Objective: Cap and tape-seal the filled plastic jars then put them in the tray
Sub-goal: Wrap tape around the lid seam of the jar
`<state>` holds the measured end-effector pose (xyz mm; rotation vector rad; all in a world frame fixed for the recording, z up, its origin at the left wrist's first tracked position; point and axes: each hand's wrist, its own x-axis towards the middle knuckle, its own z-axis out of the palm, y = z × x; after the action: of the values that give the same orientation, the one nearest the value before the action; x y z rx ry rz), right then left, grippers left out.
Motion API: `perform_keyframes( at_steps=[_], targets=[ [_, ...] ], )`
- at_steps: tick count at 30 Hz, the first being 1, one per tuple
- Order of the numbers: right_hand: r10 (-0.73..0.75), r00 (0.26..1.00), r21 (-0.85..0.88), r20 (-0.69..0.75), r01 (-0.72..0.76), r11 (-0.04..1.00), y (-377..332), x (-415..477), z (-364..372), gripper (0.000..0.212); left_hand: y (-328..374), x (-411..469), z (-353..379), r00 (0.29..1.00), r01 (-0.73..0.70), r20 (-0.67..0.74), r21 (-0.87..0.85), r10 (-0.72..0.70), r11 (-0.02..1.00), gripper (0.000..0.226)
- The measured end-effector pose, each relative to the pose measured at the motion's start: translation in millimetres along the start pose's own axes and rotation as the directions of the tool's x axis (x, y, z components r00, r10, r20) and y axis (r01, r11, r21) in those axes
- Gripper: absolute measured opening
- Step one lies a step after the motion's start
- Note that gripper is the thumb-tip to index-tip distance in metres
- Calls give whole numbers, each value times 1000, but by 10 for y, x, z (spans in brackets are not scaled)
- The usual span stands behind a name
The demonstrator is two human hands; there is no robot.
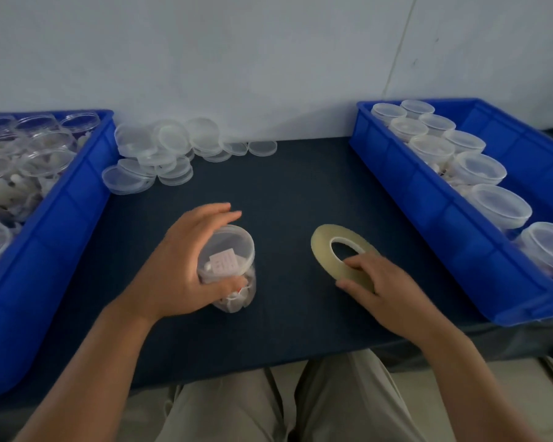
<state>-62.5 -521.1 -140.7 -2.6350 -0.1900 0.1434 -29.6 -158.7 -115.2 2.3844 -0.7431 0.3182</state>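
Observation:
A clear plastic jar (233, 256) with a lid on it and small white parts inside stands on the dark table mat, left of centre. My left hand (179, 266) grips it round its side, thumb at the front, fingers over the far rim. To its right a flat roll of clear tape (326, 247) lies on the mat. My right hand (377, 285) holds the roll's near edge, one finger in the core hole and the others curled round the outer rim. A blue tray (428, 218) at the right holds several capped jars (498, 208).
A second blue tray (61, 218) at the left holds several open filled jars (45, 161). A loose pile of clear lids (160, 154) lies at the back of the mat against the white wall. My knees show below the table's near edge.

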Motion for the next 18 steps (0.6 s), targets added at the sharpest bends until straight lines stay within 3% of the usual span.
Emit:
perform_keyframes(
  at_steps=[2, 4, 5, 10, 18],
  targets=[
    [-6, 995, 171, -104, 24, 985, -188, -39, 12, 56, 118, -33, -52, 991, 43, -128, 77, -33, 996, 87],
    [-10, 980, 317, -198, 74, 945, -413, -81, 24, 49, 363, -38, -19, 944, 69, -326, 64, -45, 996, 63],
    [-8, 973, 372, -232, 97, 923, -528, -103, 34, 47, 514, -32, 30, 933, 65, -355, 25, -52, 998, 54],
    [-14, 945, 537, -327, 198, 820, -946, -165, 69, 41, 1012, -15, 308, 986, 79, -137, -118, -95, 990, 65],
    [46, 932, 600, -359, 193, 776, -1149, -241, 156, 45, 1051, -154, 381, 956, 9, -289, -129, -46, 992, 51]
  ],
)
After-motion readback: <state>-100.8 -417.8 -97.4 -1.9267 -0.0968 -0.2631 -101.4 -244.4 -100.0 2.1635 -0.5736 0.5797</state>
